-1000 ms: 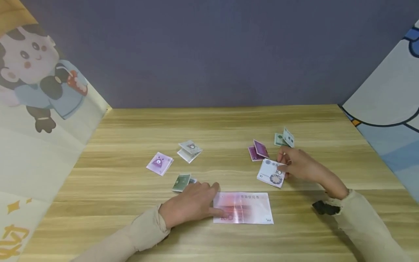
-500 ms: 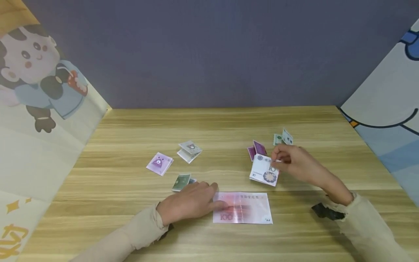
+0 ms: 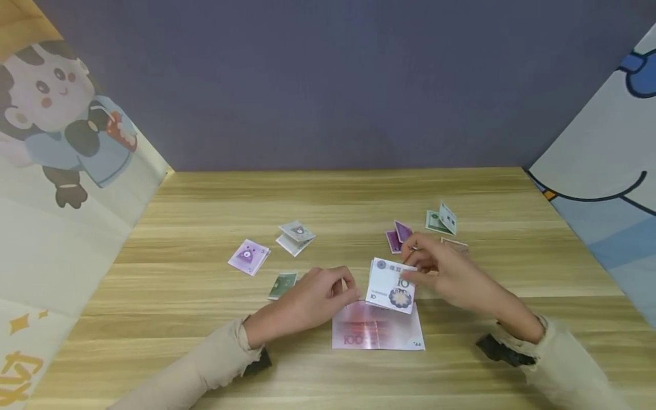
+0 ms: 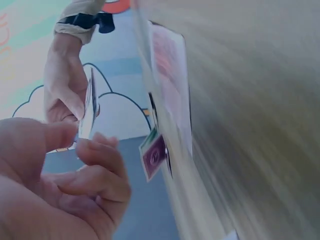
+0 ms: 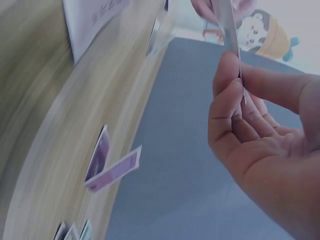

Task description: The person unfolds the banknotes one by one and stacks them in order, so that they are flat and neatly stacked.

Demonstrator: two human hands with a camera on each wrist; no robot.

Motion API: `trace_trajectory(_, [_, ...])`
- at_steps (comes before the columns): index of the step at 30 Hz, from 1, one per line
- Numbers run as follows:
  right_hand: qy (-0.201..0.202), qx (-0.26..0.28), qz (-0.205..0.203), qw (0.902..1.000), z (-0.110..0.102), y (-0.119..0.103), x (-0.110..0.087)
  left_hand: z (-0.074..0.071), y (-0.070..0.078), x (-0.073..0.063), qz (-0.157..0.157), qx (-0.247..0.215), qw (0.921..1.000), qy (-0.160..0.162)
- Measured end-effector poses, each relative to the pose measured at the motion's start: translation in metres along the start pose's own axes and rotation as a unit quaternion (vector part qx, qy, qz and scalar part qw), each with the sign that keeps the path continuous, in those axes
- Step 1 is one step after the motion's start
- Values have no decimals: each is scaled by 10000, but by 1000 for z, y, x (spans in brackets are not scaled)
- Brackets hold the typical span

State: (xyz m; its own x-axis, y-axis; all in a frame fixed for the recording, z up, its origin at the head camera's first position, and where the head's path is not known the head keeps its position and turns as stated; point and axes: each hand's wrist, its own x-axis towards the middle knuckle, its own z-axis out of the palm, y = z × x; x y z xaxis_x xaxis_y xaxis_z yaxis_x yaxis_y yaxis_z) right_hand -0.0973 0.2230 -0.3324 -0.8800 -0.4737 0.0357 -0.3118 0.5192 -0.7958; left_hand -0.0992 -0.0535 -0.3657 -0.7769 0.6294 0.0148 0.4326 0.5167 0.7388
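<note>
My right hand (image 3: 443, 276) pinches a folded white-and-blue play banknote (image 3: 390, 287) marked 10 between thumb and fingers. The note is raised over the upper part of a flat pink 100 banknote (image 3: 376, 336) lying on the table. At the folded note's left edge is my left hand (image 3: 312, 299), its fingers bent and thumb close to the index finger. In the left wrist view the folded note (image 4: 89, 112) reaches down to the left thumb and index fingertips (image 4: 87, 147); whether they grip it cannot be made out.
Folded banknotes lie about the wooden table (image 3: 307, 376): lilac (image 3: 248, 256), grey (image 3: 295, 238) and green (image 3: 282, 286) at left. On the right are a magenta one (image 3: 397, 238), a green one (image 3: 438, 221) and a brownish one (image 3: 455, 245) partly hidden by my right hand. A dark panel (image 3: 338, 85) stands behind.
My right hand has carried the folded 10 note left and towards me, over the pink note. My left hand has lifted off the pink note and bent its fingers near the folded note's edge.
</note>
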Motion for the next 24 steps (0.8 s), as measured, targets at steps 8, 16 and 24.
trace_trajectory(8, [-156,691,-158,9974,17,-8,-4,2,5,-1,252,-694,9970,219])
trace_trajectory(16, [343,1512,-59,9879,21,2,5,-4,7,-2,257,-1379,9889,482])
trace_trajectory(24, [205,1538,283,9875,32,4,7,0,11,-3,307,-1673,9845,436])
